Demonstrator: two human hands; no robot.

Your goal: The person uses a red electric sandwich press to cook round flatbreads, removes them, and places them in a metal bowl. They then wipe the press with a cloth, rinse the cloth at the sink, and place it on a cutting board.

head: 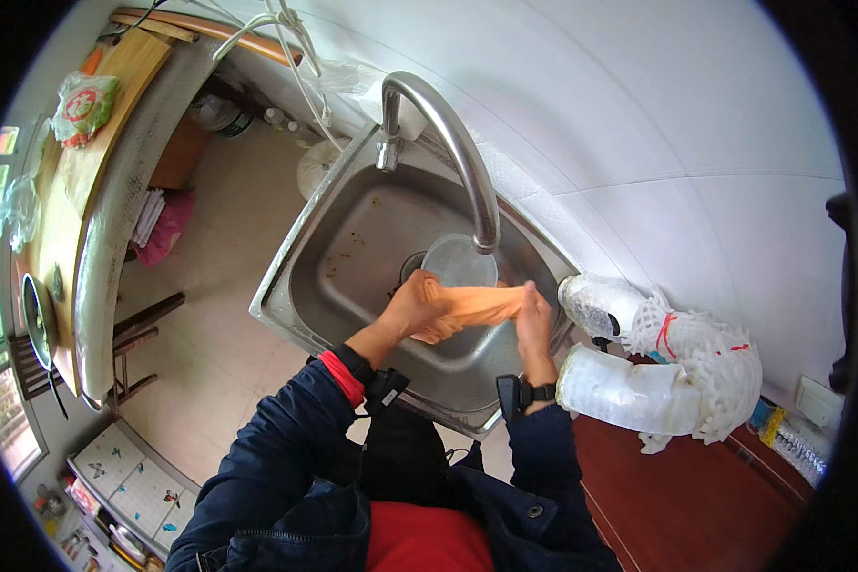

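An orange cloth (482, 305) is stretched between my two hands above a stainless steel sink (343, 236). My left hand (420, 304) grips its bunched left part, and my right hand (533, 314) pinches its right end. Just beyond the cloth, a translucent round plastic container (457, 259) stands in the basin beside the drain, partly hidden by the cloth and the faucet. The curved metal faucet (465, 164) arches over the basin, its spout end above the container. No water can be seen flowing from it. Small brown specks lie on the basin floor.
Plastic and foam-net wrapped items (636, 393) lie on a red-brown surface (672, 493) at the right. White cables (297, 43) hang near the wall behind the sink. On the left, a wooden counter (79, 179) holds a bagged item (84, 107) and a pan (39, 322).
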